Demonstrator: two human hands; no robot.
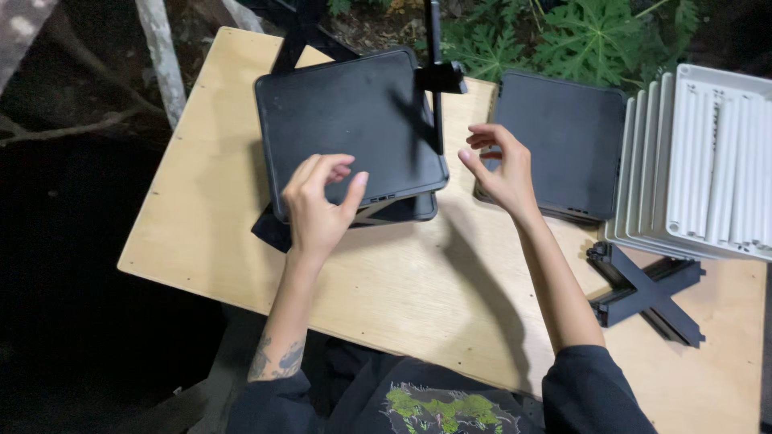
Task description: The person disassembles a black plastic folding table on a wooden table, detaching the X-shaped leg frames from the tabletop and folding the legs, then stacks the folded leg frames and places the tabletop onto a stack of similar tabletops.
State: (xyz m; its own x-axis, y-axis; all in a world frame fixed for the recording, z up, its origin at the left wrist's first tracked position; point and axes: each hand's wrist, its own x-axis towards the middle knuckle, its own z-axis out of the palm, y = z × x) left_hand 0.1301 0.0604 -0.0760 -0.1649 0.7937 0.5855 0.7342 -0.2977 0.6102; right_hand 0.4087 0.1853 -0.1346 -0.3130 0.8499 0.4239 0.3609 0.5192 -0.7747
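Observation:
A black square tray [354, 120] lies tilted on top of another black piece on the plywood table [402, 281]. My left hand [320, 205] rests on its near edge, fingers curled and apart, gripping nothing. My right hand [500, 169] hovers between this tray and a second stack of black trays [563, 141] to the right, fingers bent and loose, nearly touching that stack's left edge. Neither hand holds anything.
A thin black stand pole with a clamp [437, 76] rises over the first tray. Several white ribbed trays [700, 165] are stacked at the right edge. A black cross-shaped bracket [643, 293] lies below them. Green plants [579, 32] and dark ground surround the table.

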